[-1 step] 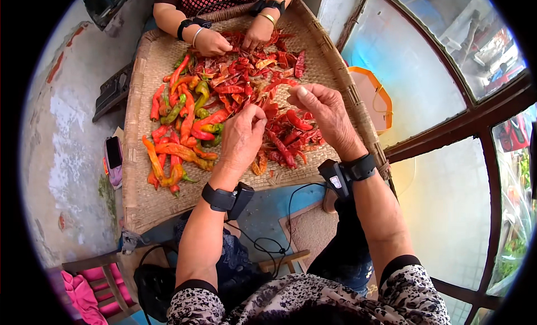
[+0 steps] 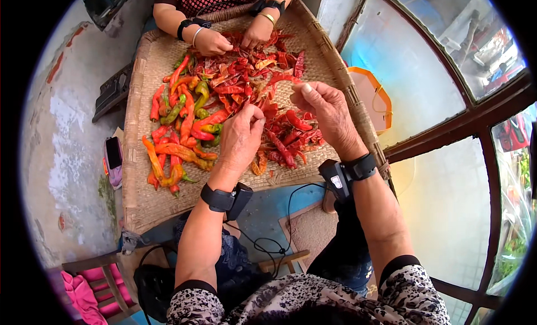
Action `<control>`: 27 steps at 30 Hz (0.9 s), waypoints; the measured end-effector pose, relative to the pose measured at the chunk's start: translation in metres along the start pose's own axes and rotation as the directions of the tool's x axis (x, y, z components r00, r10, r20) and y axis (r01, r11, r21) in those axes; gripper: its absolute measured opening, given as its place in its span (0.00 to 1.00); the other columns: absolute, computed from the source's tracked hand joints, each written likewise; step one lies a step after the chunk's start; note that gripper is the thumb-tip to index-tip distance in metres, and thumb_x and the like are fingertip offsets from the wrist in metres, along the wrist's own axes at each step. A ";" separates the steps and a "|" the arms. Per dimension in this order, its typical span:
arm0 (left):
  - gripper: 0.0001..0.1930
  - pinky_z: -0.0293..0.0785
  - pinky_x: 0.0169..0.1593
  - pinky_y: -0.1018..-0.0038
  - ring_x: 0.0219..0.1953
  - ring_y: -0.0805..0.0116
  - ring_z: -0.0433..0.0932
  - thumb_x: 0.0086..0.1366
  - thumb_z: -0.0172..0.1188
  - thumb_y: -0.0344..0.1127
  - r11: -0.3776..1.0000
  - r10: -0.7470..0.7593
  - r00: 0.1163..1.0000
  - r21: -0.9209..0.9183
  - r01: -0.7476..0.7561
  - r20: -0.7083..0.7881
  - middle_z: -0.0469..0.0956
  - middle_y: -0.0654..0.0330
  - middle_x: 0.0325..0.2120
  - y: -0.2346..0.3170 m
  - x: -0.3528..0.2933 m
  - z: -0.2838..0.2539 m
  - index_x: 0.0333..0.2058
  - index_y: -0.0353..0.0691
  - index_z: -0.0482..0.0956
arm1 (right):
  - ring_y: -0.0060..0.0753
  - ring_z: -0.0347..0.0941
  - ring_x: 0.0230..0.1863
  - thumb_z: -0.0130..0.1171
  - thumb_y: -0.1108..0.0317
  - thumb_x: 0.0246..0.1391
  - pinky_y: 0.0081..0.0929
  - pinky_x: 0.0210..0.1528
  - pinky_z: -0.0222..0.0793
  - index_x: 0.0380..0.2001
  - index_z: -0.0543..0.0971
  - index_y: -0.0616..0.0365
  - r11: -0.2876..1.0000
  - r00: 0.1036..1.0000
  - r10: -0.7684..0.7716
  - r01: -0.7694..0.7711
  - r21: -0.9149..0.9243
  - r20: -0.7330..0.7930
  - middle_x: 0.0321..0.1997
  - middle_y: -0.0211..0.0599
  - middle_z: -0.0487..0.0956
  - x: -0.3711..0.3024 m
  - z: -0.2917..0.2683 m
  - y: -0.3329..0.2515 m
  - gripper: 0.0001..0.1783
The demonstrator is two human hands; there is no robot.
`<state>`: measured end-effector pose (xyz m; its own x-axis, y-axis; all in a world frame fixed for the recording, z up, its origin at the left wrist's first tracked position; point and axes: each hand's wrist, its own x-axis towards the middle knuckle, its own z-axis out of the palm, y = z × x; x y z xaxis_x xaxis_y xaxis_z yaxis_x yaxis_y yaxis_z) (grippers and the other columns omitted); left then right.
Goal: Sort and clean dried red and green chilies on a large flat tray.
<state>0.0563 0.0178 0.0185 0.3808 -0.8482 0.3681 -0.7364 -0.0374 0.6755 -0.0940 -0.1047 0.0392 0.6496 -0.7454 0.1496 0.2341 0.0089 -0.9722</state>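
Over a woven tray (image 2: 137, 151) I hold both hands slightly apart. My right hand (image 2: 324, 109) is closed in a pinch, with a dried red chili pepper (image 2: 284, 78) reaching leftward from its fingertips. Curled fingers close my left hand (image 2: 243, 133); whatever they may hold is hidden. Beneath and between the hands spreads a pile of dried red chilies (image 2: 282, 148), wrinkled and dark. Fresh red, orange and green peppers (image 2: 187, 115) lie in a heap to the left. Black devices are strapped to both my wrists.
Across the tray, another person's hands (image 2: 212, 42) work among the dried chilies. A phone (image 2: 113, 151) lies left of the tray. Windows (image 2: 442, 207) stand at the right, near an orange-rimmed container (image 2: 372, 98). Black cables (image 2: 274, 249) hang below, beside a pink cloth (image 2: 84, 297).
My right hand has shifted slightly, and the chili at its fingertips sits a little higher. My left hand has barely moved.
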 end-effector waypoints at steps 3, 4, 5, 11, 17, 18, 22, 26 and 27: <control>0.04 0.69 0.31 0.70 0.25 0.65 0.75 0.59 0.55 0.28 0.986 -0.133 0.990 -0.098 0.138 0.053 0.74 0.57 0.21 0.000 -0.003 -0.008 0.32 0.37 0.70 | 0.21 0.73 0.36 0.52 0.57 0.60 0.21 0.42 0.70 0.38 0.78 0.60 0.989 0.992 0.014 0.005 0.148 -0.127 0.33 0.30 0.78 0.005 -0.013 0.001 0.16; 0.04 0.69 0.31 0.71 0.25 0.66 0.75 0.59 0.55 0.28 0.987 -0.134 0.990 -0.083 0.136 0.036 0.74 0.58 0.22 -0.002 -0.003 -0.009 0.33 0.37 0.70 | 0.19 0.72 0.35 0.51 0.57 0.60 0.21 0.40 0.70 0.37 0.77 0.58 0.987 0.979 -0.002 0.034 0.154 -0.203 0.32 0.28 0.77 0.006 -0.017 -0.001 0.15; 0.04 0.70 0.31 0.71 0.26 0.67 0.75 0.59 0.54 0.28 0.988 -0.133 0.991 -0.070 0.134 0.019 0.75 0.59 0.22 -0.002 -0.003 -0.008 0.33 0.37 0.70 | 0.19 0.72 0.34 0.51 0.58 0.60 0.22 0.39 0.70 0.37 0.77 0.58 0.981 0.962 -0.002 0.055 0.186 -0.274 0.32 0.28 0.77 0.008 -0.025 -0.003 0.14; 0.03 0.72 0.33 0.75 0.30 0.71 0.78 0.61 0.52 0.26 0.984 -0.120 0.988 -0.119 0.131 0.093 0.75 0.60 0.23 -0.002 -0.004 -0.002 0.34 0.36 0.69 | 0.20 0.71 0.32 0.51 0.59 0.60 0.17 0.33 0.68 0.44 0.74 0.60 0.944 0.774 -0.011 0.216 0.248 -0.633 0.31 0.29 0.76 0.008 -0.061 -0.010 0.16; 0.03 0.73 0.33 0.76 0.31 0.71 0.79 0.63 0.48 0.24 0.963 -0.064 0.989 -0.252 0.096 0.130 0.75 0.59 0.24 0.002 -0.003 0.010 0.36 0.35 0.68 | 0.25 0.72 0.32 0.56 0.61 0.57 0.23 0.33 0.71 0.41 0.77 0.63 0.907 0.991 -0.129 0.102 -0.409 -0.040 0.34 0.34 0.78 0.003 -0.034 0.000 0.16; 0.03 0.73 0.33 0.76 0.31 0.71 0.79 0.63 0.48 0.24 0.964 -0.065 0.989 -0.249 0.097 0.135 0.75 0.59 0.24 0.002 -0.004 0.012 0.36 0.35 0.68 | 0.32 0.74 0.33 0.58 0.59 0.55 0.28 0.36 0.72 0.39 0.78 0.64 0.841 0.989 -0.120 0.146 -0.521 0.083 0.34 0.39 0.79 -0.001 -0.025 0.005 0.17; 0.04 0.73 0.33 0.68 0.29 0.60 0.79 0.61 0.51 0.25 0.985 -0.002 0.989 -0.171 0.027 0.145 0.77 0.54 0.26 0.007 -0.001 0.016 0.36 0.37 0.68 | 0.48 0.74 0.33 0.60 0.62 0.48 0.38 0.39 0.71 0.39 0.80 0.57 0.171 0.861 -0.238 0.493 -0.853 0.450 0.30 0.44 0.78 -0.012 -0.015 0.014 0.15; 0.06 0.74 0.35 0.69 0.30 0.63 0.78 0.63 0.52 0.28 0.971 -0.018 0.998 -0.235 0.030 0.052 0.78 0.55 0.29 0.014 0.002 0.020 0.39 0.37 0.69 | 0.48 0.74 0.31 0.61 0.65 0.46 0.38 0.36 0.71 0.35 0.81 0.57 0.355 0.939 -0.083 0.341 -0.870 0.334 0.27 0.43 0.78 -0.016 -0.016 0.005 0.12; 0.06 0.74 0.35 0.69 0.30 0.63 0.78 0.63 0.52 0.28 0.972 -0.019 0.998 -0.234 0.032 0.055 0.78 0.55 0.29 0.014 0.003 0.020 0.39 0.37 0.69 | 0.48 0.74 0.29 0.61 0.66 0.46 0.38 0.35 0.71 0.33 0.81 0.58 0.491 0.971 -0.022 0.219 -0.843 0.239 0.26 0.43 0.79 -0.015 -0.019 0.001 0.11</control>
<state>0.0356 0.0043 0.0163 0.3639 -0.8749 0.3196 -0.5728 0.0604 0.8175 -0.1172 -0.1061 0.0330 0.7985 -0.5645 0.2093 -0.3533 -0.7208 -0.5963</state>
